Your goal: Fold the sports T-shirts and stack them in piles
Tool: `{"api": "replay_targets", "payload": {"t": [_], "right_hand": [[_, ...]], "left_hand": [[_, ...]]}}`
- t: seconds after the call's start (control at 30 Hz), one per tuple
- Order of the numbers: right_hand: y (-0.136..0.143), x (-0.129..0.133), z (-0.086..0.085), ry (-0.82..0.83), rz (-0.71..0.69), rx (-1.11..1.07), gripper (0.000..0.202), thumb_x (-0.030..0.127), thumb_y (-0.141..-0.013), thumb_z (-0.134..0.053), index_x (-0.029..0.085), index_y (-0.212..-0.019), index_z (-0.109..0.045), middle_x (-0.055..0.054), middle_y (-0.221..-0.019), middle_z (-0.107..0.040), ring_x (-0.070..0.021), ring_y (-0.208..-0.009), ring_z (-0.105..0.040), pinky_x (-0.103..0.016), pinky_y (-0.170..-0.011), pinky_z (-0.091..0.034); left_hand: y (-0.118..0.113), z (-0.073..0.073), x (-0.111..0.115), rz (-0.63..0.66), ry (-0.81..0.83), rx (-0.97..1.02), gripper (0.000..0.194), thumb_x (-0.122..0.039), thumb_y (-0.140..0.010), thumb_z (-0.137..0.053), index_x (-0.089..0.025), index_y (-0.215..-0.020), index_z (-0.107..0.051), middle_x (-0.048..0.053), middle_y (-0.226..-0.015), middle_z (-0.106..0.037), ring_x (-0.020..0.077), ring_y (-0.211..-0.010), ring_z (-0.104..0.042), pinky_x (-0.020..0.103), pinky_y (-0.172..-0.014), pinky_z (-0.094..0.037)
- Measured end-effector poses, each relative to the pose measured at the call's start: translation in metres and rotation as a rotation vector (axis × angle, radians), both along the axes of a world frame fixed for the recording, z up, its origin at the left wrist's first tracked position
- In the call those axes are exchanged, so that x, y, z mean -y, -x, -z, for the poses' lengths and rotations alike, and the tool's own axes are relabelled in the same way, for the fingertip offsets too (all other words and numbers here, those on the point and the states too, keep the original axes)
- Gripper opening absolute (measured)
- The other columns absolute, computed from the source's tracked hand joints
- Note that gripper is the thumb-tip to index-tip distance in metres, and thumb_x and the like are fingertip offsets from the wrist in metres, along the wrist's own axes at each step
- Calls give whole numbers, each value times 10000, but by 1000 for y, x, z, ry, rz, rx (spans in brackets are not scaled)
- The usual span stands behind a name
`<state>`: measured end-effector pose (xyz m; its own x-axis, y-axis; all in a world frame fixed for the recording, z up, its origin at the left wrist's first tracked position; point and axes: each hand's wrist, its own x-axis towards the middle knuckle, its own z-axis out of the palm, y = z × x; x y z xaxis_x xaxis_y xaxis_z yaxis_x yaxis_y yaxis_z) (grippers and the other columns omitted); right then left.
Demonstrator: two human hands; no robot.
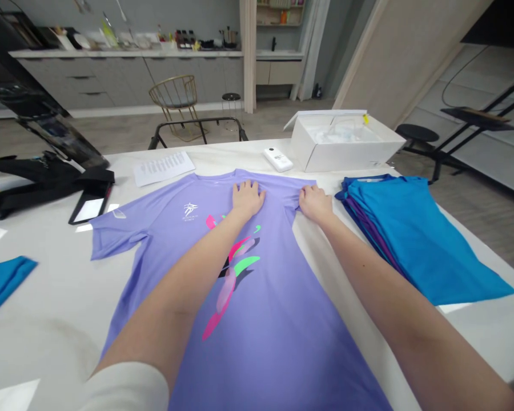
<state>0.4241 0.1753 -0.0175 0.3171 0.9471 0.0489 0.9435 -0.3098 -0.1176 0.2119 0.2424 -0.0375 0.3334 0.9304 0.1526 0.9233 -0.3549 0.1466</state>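
A lavender T-shirt lies spread face up on the white table, its collar at the far side. Pink, green and black shapes run down its front, and a small white logo sits on the chest at left. My left hand rests flat on the upper chest below the collar, fingers stretched out. At the sleeve on the right, my right hand is closed on the hem, fingers curled around the fabric. The shirt's bottom edge lies outside the view.
Folded blue and purple clothes are stacked at right. Behind them stands an open white box, beside a small white device. A printed sheet and a phone lie at left, near a blue cloth.
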Motion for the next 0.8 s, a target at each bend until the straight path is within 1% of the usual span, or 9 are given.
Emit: {"api": "replay_targets", "payload": {"t": [0.07, 0.17, 0.23, 0.33, 0.43, 0.53, 0.63, 0.7, 0.8], "right_hand": [[-1, -10, -1, 12, 11, -4, 531, 440, -1065, -229, 225, -1334, -633, -175, -1404, -588, -366, -1280, -499, -642, -1043, -387], [-1, -26, 1, 25, -26, -20, 548, 497, -1065, -224, 295, -1395, -611, -150, -1479, -543, -379, -1331, -455, -708, -1053, -338], [-2, -35, 5, 41, -47, -33, 564, 540, -1053, -243, 312, -1442, -582, -151, -1514, -515, -396, -1351, -434, -738, -1055, -314], [-4, -44, 10, 50, -39, -40, 609, 608, -1029, -278, 321, -1506, -525, -148, -1563, -469, -425, -1377, -397, -774, -1060, -277], [-2, -44, 11, 23, -39, -52, 620, 634, -1016, -317, 322, -1513, -516, -140, -1585, -447, -441, -1377, -384, -775, -1055, -273], [3, -31, 8, -119, -107, -26, 547, 565, -1022, -376, 288, -1455, -564, -152, -1557, -469, -417, -1343, -416, -699, -1056, -320], [3, -9, 5, -239, -170, -11, 422, 419, -1025, -408, 222, -1304, -654, -180, -1431, -562, -365, -1261, -487, -576, -1036, -372], [1, 7, 4, -229, -241, -28, 362, 344, -1013, -422, 212, -1216, -690, -170, -1341, -616, -337, -1214, -520, -518, -1018, -385], [-2, 27, 4, -167, -360, -39, 335, 305, -1001, -447, 238, -1206, -704, -134, -1289, -657, -317, -1197, -538, -491, -1022, -373]], "left_hand": [[-9, 1, -8, -16, 32, 3, 621, -539, -1032, -278, -198, -1502, -499, 161, -1581, -465, 334, -1480, -381, 588, -1244, -199], [-16, 1, -27, -38, 132, 32, 691, -594, -1017, -254, -220, -1574, -421, 134, -1678, -335, 343, -1561, -255, 612, -1256, -164], [-17, 2, -40, -36, 192, 50, 715, -610, -1012, -250, -219, -1592, -400, 129, -1696, -299, 351, -1576, -226, 620, -1260, -155], [-16, 3, -54, -25, 222, 61, 722, -619, -1011, -258, -232, -1610, -371, 114, -1710, -268, 351, -1589, -188, 630, -1264, -129], [-13, 4, -52, 1, 187, 79, 723, -617, -1014, -273, -237, -1626, -334, 110, -1718, -241, 349, -1593, -174, 637, -1266, -111], [-12, 1, -30, 89, 62, 92, 681, -549, -1036, -290, -222, -1634, -306, 114, -1724, -224, 329, -1593, -179, 609, -1278, -102], [-13, -2, 8, 202, 13, 85, 638, -495, -1046, -326, -208, -1616, -335, 128, -1705, -273, 322, -1580, -218, 608, -1274, -130], [-14, -4, 37, 267, 12, 78, 612, -474, -1047, -354, -205, -1597, -366, 139, -1686, -317, 322, -1564, -261, 616, -1266, -154], [-16, -3, 78, 351, -2, 69, 568, -460, -1050, -374, -196, -1549, -437, 148, -1654, -380, 313, -1539, -314, 609, -1266, -160]]}}
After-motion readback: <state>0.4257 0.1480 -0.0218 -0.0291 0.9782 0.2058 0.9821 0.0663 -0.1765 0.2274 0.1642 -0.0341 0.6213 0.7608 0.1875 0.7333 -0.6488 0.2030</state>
